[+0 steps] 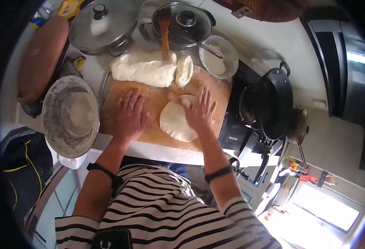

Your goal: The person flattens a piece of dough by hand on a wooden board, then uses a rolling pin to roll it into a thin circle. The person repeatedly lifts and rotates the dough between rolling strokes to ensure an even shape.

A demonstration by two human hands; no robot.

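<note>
Both hands lie palm down, fingers spread, neither one gripping anything. The left hand (130,117) rests flat on the bare, flour-dusted wooden board (156,98). The right hand (199,110) presses on the far right part of a flattened dough round (174,123). That round lies on the near right part of the board, just beside the left hand, and whether the two touch cannot be told. The board sits on a white tabletop (161,152), close to its near edge.

To the left of the board stands a floured metal bowl (70,117). To the right, a black pan (274,103) sits on the stove, with a small saucepan (301,126) beside it.

At the far edge of the board lies a large dough mass (143,69), and a smaller cut dough piece (184,70) lies against its right end. A wooden spoon (164,35) stands between them, reaching up toward the pots. A glass bowl (218,56) with flour in it sits just right of the cut piece.

Farthest back are two pots with glass lids, the left pot (103,25) and the right pot (186,23), and a brown oval board (41,58) lies at the far left.
</note>
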